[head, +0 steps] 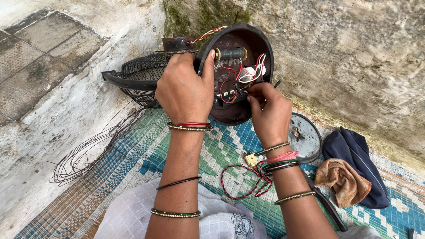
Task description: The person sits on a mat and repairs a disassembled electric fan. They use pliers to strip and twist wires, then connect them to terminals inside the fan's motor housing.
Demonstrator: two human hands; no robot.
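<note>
Left hand curled, thumb raised; right hand fingertips pinched; both forearms extended, bangled.

Both forearms bare, no sleeves. Left hand: red and gold-beaded bangles at wrist, thin dark bangle mid-forearm, green-gold beaded bangle lower. Right hand: gold-beaded, pink, dark green bangles at wrist, another gold-beaded below. White garment at bottom centre.

A glossy dark plastic housing is seen at upper centre; rough, matt stone wall behind; woven mat below; dull metal disc; soft cloth.
</note>
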